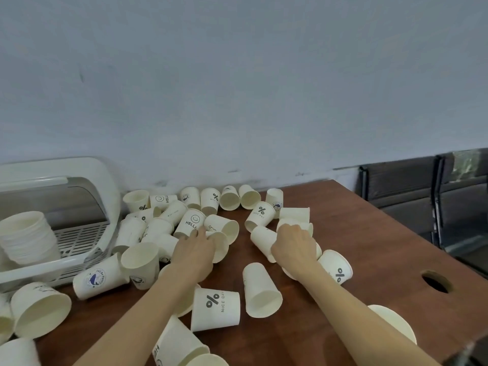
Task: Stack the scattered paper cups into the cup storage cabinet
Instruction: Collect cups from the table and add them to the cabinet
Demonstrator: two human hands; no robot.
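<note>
bench (369,233): brown wood, far edge runs along the wall, right edge drops off by dark chairs (401,191); a hole (437,283) sits near the right edge
open room: bare strip on the right side, plus a small gap between the two hands
paper cups (216,307): scattered all over left and middle, mostly tipped on their sides
cabinet (79,180): far left, lid up, a nested stack of cups (26,236) inside, cut off by the frame
left hand (194,249): grip curled over a tipped cup
right hand (294,245): grip wrapped round a cup lying on its side
hard to see: fingertips on both hands are hidden behind the cups
</note>
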